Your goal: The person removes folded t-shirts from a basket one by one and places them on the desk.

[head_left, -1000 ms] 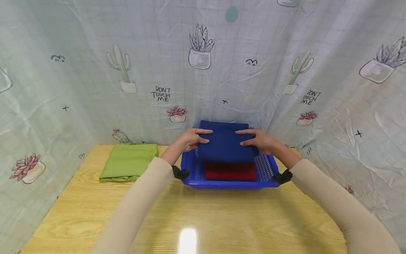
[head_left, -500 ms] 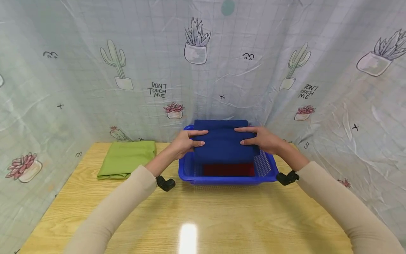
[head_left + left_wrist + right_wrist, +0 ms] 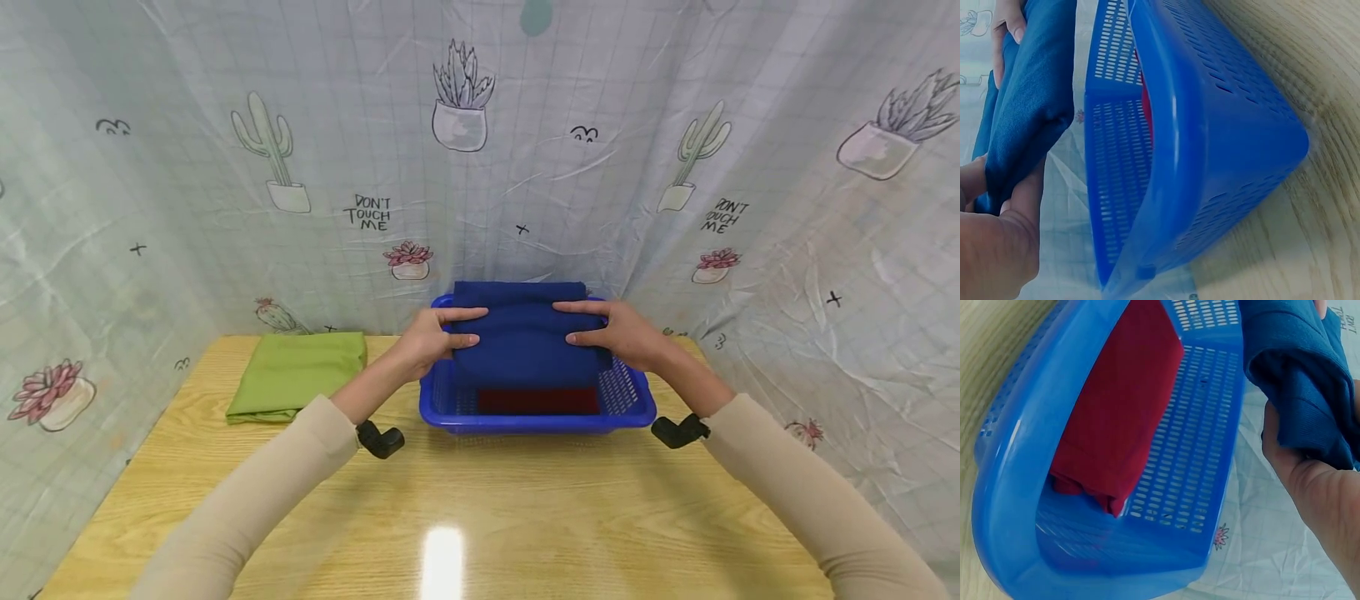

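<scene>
A folded dark blue cloth (image 3: 525, 354) is held by both hands over a blue plastic basket (image 3: 536, 423). My left hand (image 3: 427, 340) grips its left side, thumb and index finger on the near face. At the right side, my right hand (image 3: 626, 333) holds it the same way, with the other fingers hidden behind. The left wrist view has the cloth (image 3: 1035, 81) clear of the basket rim, its layers bent into a roll. Inside the basket lies a folded red cloth (image 3: 1122, 400), partly covered by the blue one in the head view.
A folded green cloth (image 3: 300, 375) lies on the wooden table (image 3: 495, 508) left of the basket. A printed curtain (image 3: 337, 150) hangs behind the table and along both sides. A black wrist camera (image 3: 380, 439) sits on the left wrist, another black camera (image 3: 679, 431) on the right.
The head view has shifted slightly. The blue cloth has sunk a little towards the basket, hiding more of the red cloth, and a crease now runs across it. Both hands keep their hold.
</scene>
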Demonstrator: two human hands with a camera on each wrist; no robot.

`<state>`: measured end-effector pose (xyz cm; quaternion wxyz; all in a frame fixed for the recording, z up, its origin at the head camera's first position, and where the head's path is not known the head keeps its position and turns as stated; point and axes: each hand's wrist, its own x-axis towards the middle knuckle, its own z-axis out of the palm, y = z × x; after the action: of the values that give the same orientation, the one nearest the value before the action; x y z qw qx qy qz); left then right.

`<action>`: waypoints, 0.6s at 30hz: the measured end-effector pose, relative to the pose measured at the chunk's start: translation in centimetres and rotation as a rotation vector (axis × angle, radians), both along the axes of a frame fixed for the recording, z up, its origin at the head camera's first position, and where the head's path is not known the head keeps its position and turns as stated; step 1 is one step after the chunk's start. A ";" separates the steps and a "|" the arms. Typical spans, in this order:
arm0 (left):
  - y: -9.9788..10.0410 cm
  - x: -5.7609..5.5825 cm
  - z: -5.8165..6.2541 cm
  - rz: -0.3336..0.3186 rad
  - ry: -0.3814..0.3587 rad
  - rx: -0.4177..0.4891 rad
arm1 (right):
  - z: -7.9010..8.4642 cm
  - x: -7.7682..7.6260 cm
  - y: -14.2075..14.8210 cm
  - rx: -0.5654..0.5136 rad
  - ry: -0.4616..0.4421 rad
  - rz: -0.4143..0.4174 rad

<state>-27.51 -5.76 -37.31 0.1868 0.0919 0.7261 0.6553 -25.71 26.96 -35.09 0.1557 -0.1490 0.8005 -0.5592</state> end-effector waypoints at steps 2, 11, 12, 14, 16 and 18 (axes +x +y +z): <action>-0.1 0.1 0.2 -0.008 0.010 0.011 | 0.0 0.1 0.0 -0.004 0.010 0.000; -1.1 0.6 1.2 -0.019 0.106 -0.039 | 0.3 0.8 -0.6 0.006 0.075 -0.022; -1.3 0.6 1.3 -0.023 0.117 -0.048 | 0.4 0.9 -0.7 0.012 0.085 -0.023; -1.7 0.8 1.4 -0.031 0.129 -0.053 | 0.5 1.1 -1.0 0.022 0.101 -0.029; -2.0 1.0 1.6 -0.038 0.141 -0.058 | 0.7 1.4 -1.3 0.041 0.118 -0.035; -2.4 1.2 1.8 -0.042 0.152 -0.065 | 0.9 1.6 -1.7 0.068 0.135 -0.041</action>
<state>-26.34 -8.15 -35.52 0.1477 0.1503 0.7571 0.6184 -24.10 25.28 -34.15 0.0946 -0.1646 0.8305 -0.5236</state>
